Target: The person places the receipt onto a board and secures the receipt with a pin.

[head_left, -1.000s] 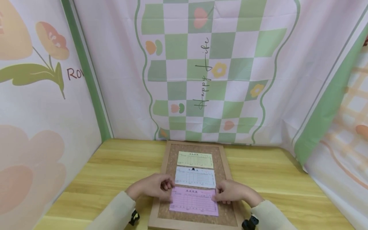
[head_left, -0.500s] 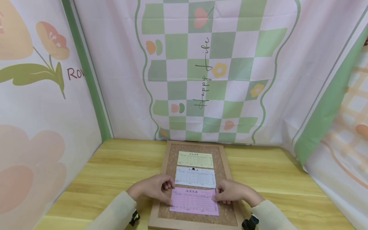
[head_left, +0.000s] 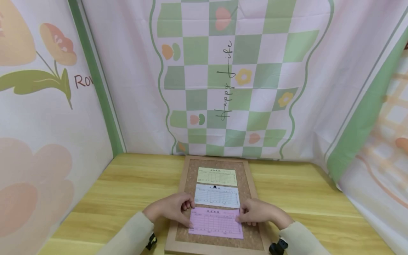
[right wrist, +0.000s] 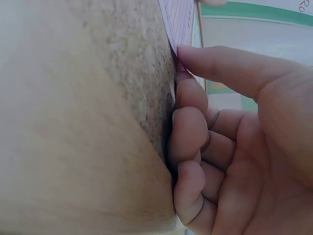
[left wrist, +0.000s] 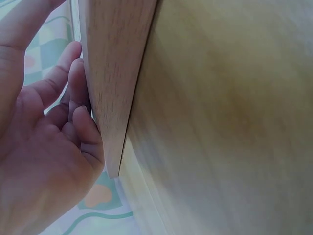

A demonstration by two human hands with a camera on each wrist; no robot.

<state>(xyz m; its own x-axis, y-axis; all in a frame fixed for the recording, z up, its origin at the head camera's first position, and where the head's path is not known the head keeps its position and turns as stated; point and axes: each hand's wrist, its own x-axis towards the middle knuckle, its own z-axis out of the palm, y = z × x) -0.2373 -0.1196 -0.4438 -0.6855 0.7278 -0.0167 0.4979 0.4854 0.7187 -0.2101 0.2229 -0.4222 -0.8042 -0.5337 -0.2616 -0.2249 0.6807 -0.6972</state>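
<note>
While on corkboard [head_left: 251,236], pink slip [head_left: 215,222] btwn left hand [head_left: 172,209], right hand [head_left: 259,212]

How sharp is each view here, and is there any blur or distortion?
Head view: evenly lit, mostly sharp, the backdrop bowed toward the edges and blurred at far right. Left wrist view: the table smears into blur, the board's wooden frame sharper. Right wrist view: so close that the cork looks soft.

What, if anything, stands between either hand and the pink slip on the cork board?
Nothing visible: the left hand and the right hand each touch a side edge of the pink slip on the cork board.
</note>
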